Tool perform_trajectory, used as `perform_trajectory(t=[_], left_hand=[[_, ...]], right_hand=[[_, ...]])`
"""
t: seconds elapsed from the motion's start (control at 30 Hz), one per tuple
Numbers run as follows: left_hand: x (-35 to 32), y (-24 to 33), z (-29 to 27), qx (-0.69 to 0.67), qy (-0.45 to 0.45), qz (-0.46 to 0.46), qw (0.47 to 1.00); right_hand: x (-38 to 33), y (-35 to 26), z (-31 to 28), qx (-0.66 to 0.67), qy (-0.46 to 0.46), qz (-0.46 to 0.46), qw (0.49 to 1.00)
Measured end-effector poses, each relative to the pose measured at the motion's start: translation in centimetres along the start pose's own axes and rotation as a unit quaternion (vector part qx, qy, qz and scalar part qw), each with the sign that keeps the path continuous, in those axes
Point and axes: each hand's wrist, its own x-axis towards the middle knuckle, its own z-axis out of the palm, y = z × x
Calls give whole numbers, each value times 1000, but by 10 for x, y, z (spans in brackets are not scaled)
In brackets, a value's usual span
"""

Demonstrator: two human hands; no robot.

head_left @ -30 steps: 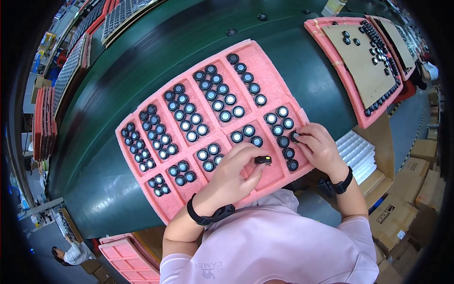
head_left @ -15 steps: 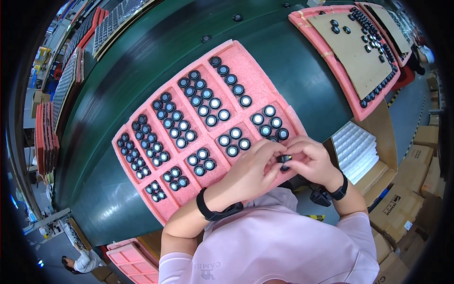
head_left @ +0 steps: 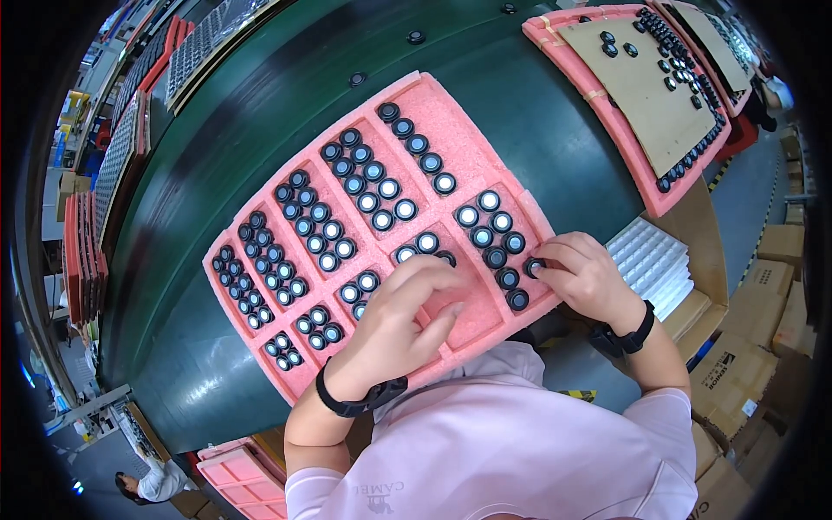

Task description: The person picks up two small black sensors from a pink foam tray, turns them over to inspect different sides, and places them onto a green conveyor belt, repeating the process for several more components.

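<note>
Head: at three o'clock a black disc (head_left: 531, 267), likely light, rigid, is rim-pinched by right hand (head_left: 591, 276); left hand (head_left: 397, 316) parted, seemingly empty.

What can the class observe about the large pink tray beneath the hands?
The pink tray, apparently foam with a rough surface, has raised ribs forming two rows of compartments. It lies flat on the green surface, partly filled with round black pieces. The left hand and right hand cover parts; contact is unclear.

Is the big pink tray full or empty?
The pink tray is partly full: it holds many round black pieces, but bare pink shows beside one row of five.
</note>
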Motion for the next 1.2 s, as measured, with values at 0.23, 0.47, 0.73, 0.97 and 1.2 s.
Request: perform_trajectory(t=[0.23, 0.47, 0.73, 0.97, 1.2], left_hand=[[-10, 8, -31, -41, 9, -48, 998], [-4, -6, -73, -123, 28, -124, 984], [42, -52, -137, -180, 112, -263, 941], [95, -116, -178, -87, 151, -326, 929], [144, -162, -191, 159, 93, -281, 942]], right_hand=[[13, -2, 0, 20, 1, -4, 1000], [56, 27, -25, 68, -5, 38, 997], [172, 152, -13, -4, 15, 80, 997], [249, 281, 23, -105, 3, 214, 971], [299, 270, 48, -86, -79, 135, 984]])
